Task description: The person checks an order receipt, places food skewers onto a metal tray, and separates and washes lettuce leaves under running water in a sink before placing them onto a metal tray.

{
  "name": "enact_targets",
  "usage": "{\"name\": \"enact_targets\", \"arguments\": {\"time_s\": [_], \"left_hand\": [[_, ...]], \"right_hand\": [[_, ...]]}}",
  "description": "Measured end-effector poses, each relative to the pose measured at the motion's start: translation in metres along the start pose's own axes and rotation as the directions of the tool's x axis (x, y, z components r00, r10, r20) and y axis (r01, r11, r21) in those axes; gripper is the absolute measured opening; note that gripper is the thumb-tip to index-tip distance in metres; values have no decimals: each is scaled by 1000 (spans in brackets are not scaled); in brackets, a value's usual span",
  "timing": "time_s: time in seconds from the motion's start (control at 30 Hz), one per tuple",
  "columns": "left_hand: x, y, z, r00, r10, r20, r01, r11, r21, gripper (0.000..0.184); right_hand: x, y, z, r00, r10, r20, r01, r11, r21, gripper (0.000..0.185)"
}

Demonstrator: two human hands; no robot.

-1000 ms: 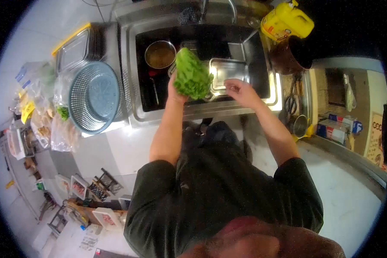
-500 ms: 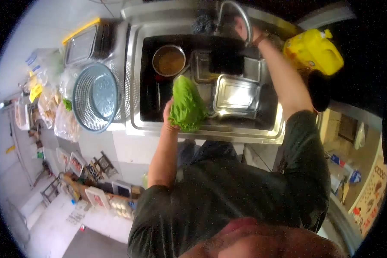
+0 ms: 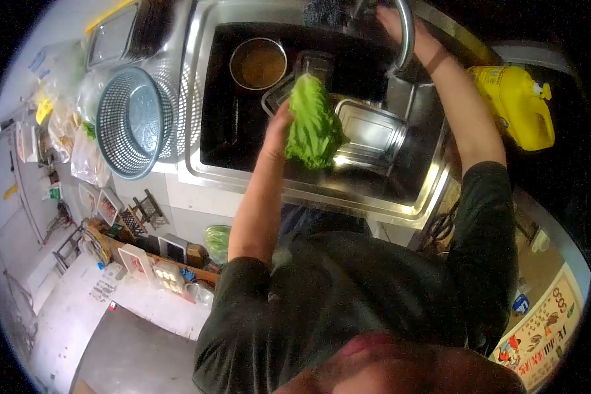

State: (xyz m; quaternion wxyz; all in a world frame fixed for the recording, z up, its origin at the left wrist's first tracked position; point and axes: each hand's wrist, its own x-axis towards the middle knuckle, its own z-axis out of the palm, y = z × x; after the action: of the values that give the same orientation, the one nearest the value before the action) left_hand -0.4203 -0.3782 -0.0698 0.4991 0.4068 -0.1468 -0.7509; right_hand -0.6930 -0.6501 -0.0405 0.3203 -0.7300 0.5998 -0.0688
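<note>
A head of green leafy lettuce [image 3: 312, 128] is in my left hand [image 3: 279, 131], which is closed round its left side above the sink [image 3: 197, 151]. My right hand [image 3: 400, 29] is at the back of the sink, beside the curved metal faucet [image 3: 407, 36]. Its visible fingers look stretched out, and the spout partly covers it. Whether those fingers touch the faucet is unclear. Inside the basin, a round metal pot [image 3: 258, 64] with brownish contents stands behind the lettuce. A shiny rectangular metal container [image 3: 371, 131] lies to the lettuce's right.
A blue-grey plastic colander [image 3: 131, 125] stands left of the basin. Behind it are stacked dark trays [image 3: 115, 36], with plastic bags [image 3: 88, 161] further left. A yellow jug [image 3: 515, 105] stands right of the sink. Dark bristly material [image 3: 325, 12] sits near the faucet.
The camera view has shifted and turned a little. My left hand still holds the lettuce, now nearer the shiny container. My right hand remains by the faucet.
</note>
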Motion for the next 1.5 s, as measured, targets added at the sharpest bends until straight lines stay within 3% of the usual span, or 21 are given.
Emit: {"name": "enact_targets", "arguments": {"time_s": [0.1, 0.13, 0.17, 0.23, 0.3, 0.37, 0.43, 0.47, 0.6, 0.73, 0.8, 1.0, 1.13, 1.2, 1.27, 1.3, 1.33, 1.37, 1.4, 1.43, 1.5], "left_hand": [[16, -9, 5, 996, -53, -74, 53, 999, -7, 60], [19, -11, 8, 996, -75, -47, 75, 997, -3, 60], [22, -9, 15, 995, -99, -19, 99, 995, 0, 60], [31, -16, 18, 990, -137, 42, 137, 991, 4, 61], [49, -38, 9, 980, -171, 106, 171, 985, 5, 62], [63, -50, 12, 963, -203, 180, 204, 979, 9, 63], [70, -48, 31, 949, -230, 217, 236, 972, -5, 62], [66, -39, 43, 940, -284, 191, 274, 959, 74, 63], [97, -46, 49, 912, -239, 333, 193, 967, 164, 55], [86, -43, 58, 939, -263, 222, 219, 955, 201, 52], [74, -33, 60, 958, -263, 113, 243, 956, 164, 49], [81, -65, 31, 987, -138, -77, 142, 989, 49, 42], [77, -60, 64, 978, 3, -206, 100, 867, 488, 40], [98, -81, 78, 914, 400, -72, -197, 592, 782, 40], [110, -75, 115, 941, 333, -50, -208, 692, 691, 32], [134, -108, 114, 788, 558, 261, -453, 238, 859, 32], [113, -64, 146, 935, 315, 164, -315, 523, 792, 32], [155, -112, 145, 864, 415, 285, -431, 317, 845, 29], [153, -100, 158, 815, 484, 318, -538, 429, 726, 21], [129, -67, 178, 952, 283, 118, -285, 675, 680, 15], [139, -85, 180, 923, 347, 167, -366, 658, 658, 16]], "right_hand": [[-23, -5, -1, 968, -240, -72, 189, 888, -420, 32], [-25, 13, 20, 742, -542, -394, 377, 824, -423, 25], [-12, 39, 40, 905, -313, -288, 260, 943, -205, 43], [-55, 18, 51, 982, -46, -185, 80, 981, 179, 49], [-97, 21, 83, 978, 124, 170, -204, 755, 623, 57], [-156, -31, 83, 882, 368, 293, -468, 624, 625, 57], [-160, 4, 112, 801, 296, 520, -597, 329, 731, 70], [-172, -8, 103, 809, 213, 547, -579, 128, 805, 67], [-187, -20, 93, 850, 339, 403, -436, 26, 899, 56], [-186, -27, 78, 887, 372, 274, -354, 166, 920, 53], [-178, -23, 79, 930, 337, 150, -283, 393, 875, 55], [-168, -25, 73, 943, 283, -174, -184, 882, 434, 45], [-185, -16, 67, 928, 280, -246, -116, 843, 526, 44], [-197, 14, 74, 911, 306, -278, -123, 842, 525, 43], [-200, 27, 71, 934, 237, -267, -96, 888, 451, 41], [-205, 28, 66, 957, 164, -241, -65, 926, 371, 40], [-209, 26, 66, 949, 171, -263, -75, 937, 341, 39], [-214, 27, 66, 940, 183, -287, -89, 946, 312, 38], [-219, 30, 66, 931, 224, -288, -91, 908, 409, 40], [-220, 32, 66, 918, 267, -292, -92, 862, 498, 41], [-228, 28, 66, 897, 350, -270, -80, 729, 680, 45]]}}
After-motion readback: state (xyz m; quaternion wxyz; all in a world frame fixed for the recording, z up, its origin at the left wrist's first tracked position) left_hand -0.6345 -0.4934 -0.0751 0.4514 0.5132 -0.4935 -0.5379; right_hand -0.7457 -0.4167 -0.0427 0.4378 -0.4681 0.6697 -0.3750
